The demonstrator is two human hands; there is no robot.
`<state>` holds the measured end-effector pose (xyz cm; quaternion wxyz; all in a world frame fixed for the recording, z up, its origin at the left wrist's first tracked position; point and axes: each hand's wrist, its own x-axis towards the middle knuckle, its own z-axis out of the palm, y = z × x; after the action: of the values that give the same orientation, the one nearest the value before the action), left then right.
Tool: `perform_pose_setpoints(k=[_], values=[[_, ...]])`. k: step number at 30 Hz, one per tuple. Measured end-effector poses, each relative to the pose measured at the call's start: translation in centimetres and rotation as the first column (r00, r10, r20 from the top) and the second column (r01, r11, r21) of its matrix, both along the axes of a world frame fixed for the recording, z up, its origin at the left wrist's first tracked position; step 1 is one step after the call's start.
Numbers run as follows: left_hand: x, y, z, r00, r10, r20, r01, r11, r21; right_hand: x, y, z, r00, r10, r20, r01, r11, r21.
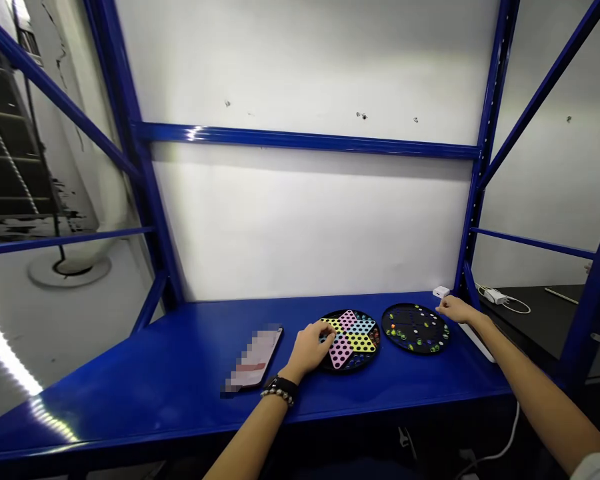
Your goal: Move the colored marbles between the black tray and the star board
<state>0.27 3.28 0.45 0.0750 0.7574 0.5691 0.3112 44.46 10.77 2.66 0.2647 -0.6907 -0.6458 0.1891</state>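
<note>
A round black board with a coloured star pattern [354,339] lies on the blue shelf [155,373]. My left hand [310,348], wearing a bead bracelet and a dark band at the wrist, rests on its left edge with fingers curled. To its right lies a round black tray [416,327] holding several small coloured marbles. My right hand [455,309] sits at the tray's far right rim, fingers curled, just below a small white box [441,292]. I cannot make out anything inside either hand.
A phone [256,359] lies flat on the shelf left of the board. Blue rack posts and a crossbar [305,140] frame the white wall behind. A dark table [540,300] with a white charger and cable [500,298] stands to the right.
</note>
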Motion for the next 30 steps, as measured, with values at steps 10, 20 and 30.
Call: perform_pose_setpoints(k=[10, 20, 30], values=[[0.1, -0.2, 0.2, 1.000, 0.004, -0.005, -0.004, 1.000, -0.015, -0.5, -1.3, -1.1, 0.899, 0.056, 0.435, 0.025, 0.984, -0.179], [-0.1, 0.0, 0.0, 1.000, -0.004, 0.002, 0.004, 1.000, -0.008, -2.8, -0.2, -1.5, 0.850, 0.122, 0.512, 0.027, 0.961, -0.274], [0.0, 0.0, 0.1, 1.000, 0.005, 0.002, -0.005, 1.000, -0.012, -3.0, 1.0, -0.5, 0.855, 0.055, 0.516, 0.036, 0.985, -0.166]])
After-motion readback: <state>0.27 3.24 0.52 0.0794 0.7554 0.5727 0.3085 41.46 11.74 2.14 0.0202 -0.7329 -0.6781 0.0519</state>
